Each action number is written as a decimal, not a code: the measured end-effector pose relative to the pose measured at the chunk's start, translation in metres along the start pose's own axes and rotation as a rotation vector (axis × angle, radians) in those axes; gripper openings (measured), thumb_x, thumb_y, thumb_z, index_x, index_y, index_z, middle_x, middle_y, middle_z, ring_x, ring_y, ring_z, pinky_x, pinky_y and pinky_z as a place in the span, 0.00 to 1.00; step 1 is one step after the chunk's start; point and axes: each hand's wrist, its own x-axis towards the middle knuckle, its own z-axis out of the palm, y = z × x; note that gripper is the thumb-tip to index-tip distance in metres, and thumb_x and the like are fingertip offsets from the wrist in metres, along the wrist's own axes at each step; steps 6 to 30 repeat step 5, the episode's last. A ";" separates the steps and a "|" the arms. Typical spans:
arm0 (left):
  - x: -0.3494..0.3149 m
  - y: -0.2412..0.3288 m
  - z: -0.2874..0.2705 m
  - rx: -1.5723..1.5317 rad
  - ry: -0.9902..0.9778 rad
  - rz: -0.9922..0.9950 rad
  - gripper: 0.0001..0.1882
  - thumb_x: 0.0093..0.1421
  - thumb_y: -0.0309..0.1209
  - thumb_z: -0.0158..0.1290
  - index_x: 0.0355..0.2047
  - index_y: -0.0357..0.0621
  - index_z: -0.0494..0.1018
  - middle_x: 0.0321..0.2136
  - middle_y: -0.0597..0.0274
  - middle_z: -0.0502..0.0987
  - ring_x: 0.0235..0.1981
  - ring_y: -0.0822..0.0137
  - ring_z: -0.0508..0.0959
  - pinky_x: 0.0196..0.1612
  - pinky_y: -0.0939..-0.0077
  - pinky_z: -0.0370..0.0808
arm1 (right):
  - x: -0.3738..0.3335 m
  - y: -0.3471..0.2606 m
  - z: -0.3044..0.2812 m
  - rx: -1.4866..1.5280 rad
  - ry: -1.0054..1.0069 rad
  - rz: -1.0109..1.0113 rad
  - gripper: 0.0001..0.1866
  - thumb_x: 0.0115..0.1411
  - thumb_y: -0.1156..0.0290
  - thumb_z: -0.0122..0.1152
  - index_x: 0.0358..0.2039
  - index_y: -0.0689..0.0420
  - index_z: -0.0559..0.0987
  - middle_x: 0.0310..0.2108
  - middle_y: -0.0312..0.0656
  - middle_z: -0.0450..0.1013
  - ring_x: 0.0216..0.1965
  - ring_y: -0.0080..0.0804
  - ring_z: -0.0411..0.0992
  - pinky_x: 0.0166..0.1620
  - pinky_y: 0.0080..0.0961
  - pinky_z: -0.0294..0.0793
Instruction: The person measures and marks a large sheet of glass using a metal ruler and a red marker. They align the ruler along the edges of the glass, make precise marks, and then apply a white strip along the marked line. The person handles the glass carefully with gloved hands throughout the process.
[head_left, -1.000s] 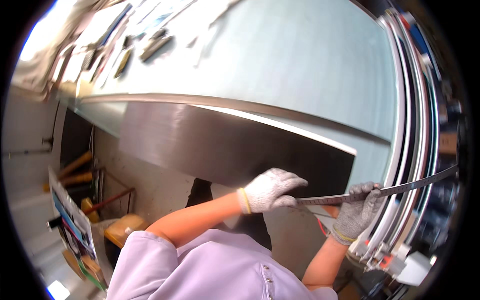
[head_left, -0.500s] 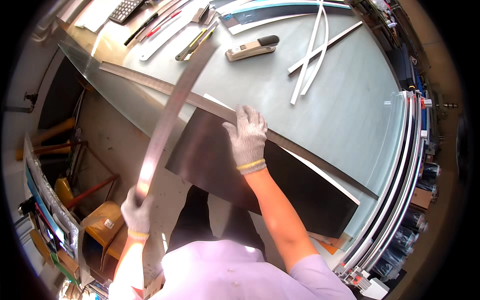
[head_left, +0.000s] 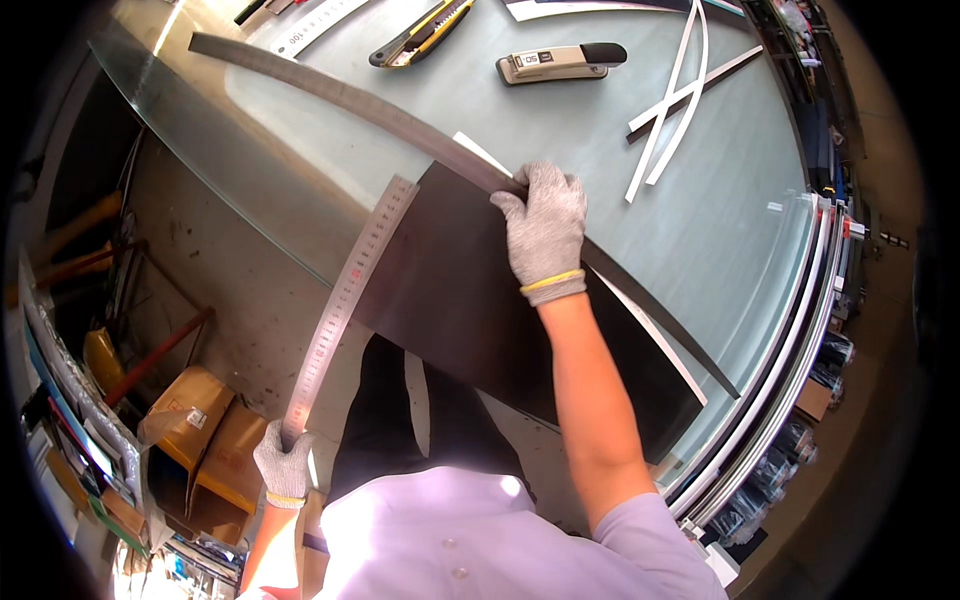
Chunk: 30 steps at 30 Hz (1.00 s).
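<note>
My gloved left hand [head_left: 284,462] is closed round the lower end of a long steel ruler [head_left: 350,275]. The ruler's far end reaches the left edge of a black sheet [head_left: 450,270], tilted along that edge. My gloved right hand [head_left: 547,235] grips a long, dark metal straightedge [head_left: 340,95], thumb on the near side and fingers bent over it. This straightedge runs diagonally along the sheet's far edge. White material [head_left: 655,330] shows between them at the right. The sheet's near side overhangs the table edge, above my legs.
On the glass-like tabletop [head_left: 700,250] lie a yellow-black utility knife [head_left: 420,38], a stapler [head_left: 560,63], crossing white strips [head_left: 665,125] and a white ruler [head_left: 315,28]. Metal rails [head_left: 775,400] border the right side. Brown boxes [head_left: 190,430] stand at the lower left.
The steel ruler has come down from above the straightedge to the black sheet's left edge. My right hand has shifted slightly along the straightedge, and the view has moved.
</note>
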 end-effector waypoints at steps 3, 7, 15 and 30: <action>0.002 0.013 0.004 -0.093 -0.015 -0.013 0.14 0.50 0.21 0.62 0.39 0.34 0.78 0.26 0.62 0.78 0.29 0.76 0.72 0.35 0.78 0.75 | 0.016 0.020 -0.009 0.233 -0.133 0.046 0.08 0.57 0.67 0.69 0.32 0.57 0.80 0.30 0.47 0.78 0.38 0.54 0.74 0.45 0.47 0.72; 0.004 0.016 0.008 -0.046 0.039 0.098 0.09 0.51 0.21 0.60 0.32 0.35 0.73 0.18 0.70 0.65 0.23 0.79 0.63 0.27 0.79 0.66 | 0.024 0.029 -0.012 0.294 -0.194 0.136 0.10 0.56 0.64 0.69 0.34 0.56 0.81 0.36 0.47 0.80 0.44 0.54 0.76 0.49 0.47 0.72; 0.004 0.016 0.008 -0.046 0.039 0.098 0.09 0.51 0.21 0.60 0.32 0.35 0.73 0.18 0.70 0.65 0.23 0.79 0.63 0.27 0.79 0.66 | 0.024 0.029 -0.012 0.294 -0.194 0.136 0.10 0.56 0.64 0.69 0.34 0.56 0.81 0.36 0.47 0.80 0.44 0.54 0.76 0.49 0.47 0.72; 0.004 0.016 0.008 -0.046 0.039 0.098 0.09 0.51 0.21 0.60 0.32 0.35 0.73 0.18 0.70 0.65 0.23 0.79 0.63 0.27 0.79 0.66 | 0.024 0.029 -0.012 0.294 -0.194 0.136 0.10 0.56 0.64 0.69 0.34 0.56 0.81 0.36 0.47 0.80 0.44 0.54 0.76 0.49 0.47 0.72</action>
